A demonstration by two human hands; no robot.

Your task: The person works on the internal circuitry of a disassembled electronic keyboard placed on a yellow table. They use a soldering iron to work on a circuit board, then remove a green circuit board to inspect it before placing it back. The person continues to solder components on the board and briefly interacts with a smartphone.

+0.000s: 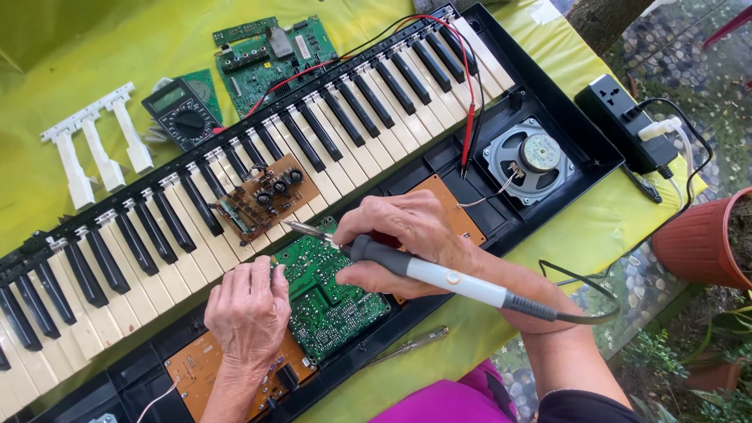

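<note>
My right hand (407, 239) grips a soldering iron (439, 274) with a grey and white handle; its metal tip (301, 229) points left over the upper edge of a green circuit board (329, 301). My left hand (249, 309) rests fingers-down on that board's left edge, holding it in the open black keyboard case (540, 102). A small brown circuit board (262, 196) with black capacitors lies on the keyboard's keys (157, 227). An orange board (192, 368) sits below my left hand.
A round speaker (529, 157) sits in the case at right, red and black probe leads (470, 125) running to a multimeter (180, 113). Another green board (270, 55), loose white keys (98, 145), a screwdriver (411, 343), a black power strip (623, 117) and a terracotta pot (705, 239) surround the keyboard.
</note>
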